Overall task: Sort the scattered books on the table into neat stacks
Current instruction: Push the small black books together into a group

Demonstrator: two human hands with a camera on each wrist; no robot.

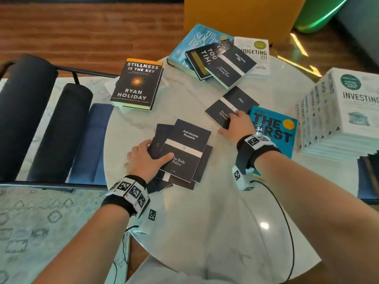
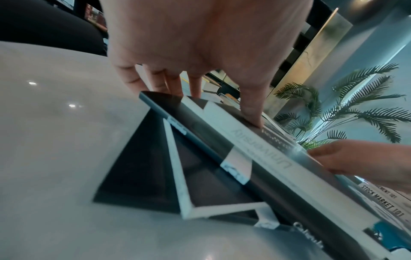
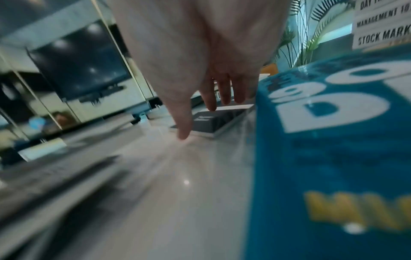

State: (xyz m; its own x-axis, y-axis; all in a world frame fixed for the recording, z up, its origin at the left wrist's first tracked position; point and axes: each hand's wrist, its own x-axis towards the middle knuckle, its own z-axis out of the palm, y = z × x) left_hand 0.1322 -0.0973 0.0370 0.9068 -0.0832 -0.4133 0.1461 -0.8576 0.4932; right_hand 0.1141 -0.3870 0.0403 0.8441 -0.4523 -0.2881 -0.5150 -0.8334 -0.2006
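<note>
On the round white table (image 1: 205, 222) lies a loose pile of thin black booklets (image 1: 184, 158) with "The Body Politic" on top. My left hand (image 1: 160, 149) grips the pile's left side, thumb pressed on the top cover and fingers curled at its far edge; the left wrist view shows this left hand (image 2: 215, 107) on the fanned pile (image 2: 222, 167). My right hand (image 1: 228, 123) rests its straight fingers on the near corner of a black Plato booklet (image 1: 231, 107), thumb on the table. In the right wrist view, the right hand (image 3: 203, 119) touches that booklet (image 3: 213, 123).
A blue "The First 90 Days" book (image 1: 274, 128) lies just right of my right hand. A tall stack of white "101" books (image 1: 344, 111) stands at the right edge. "Stillness Is the Key" (image 1: 137, 83) sits at the far left, a jumbled heap of books (image 1: 215, 58) at the back. A dark chair (image 1: 41, 119) stands to the left.
</note>
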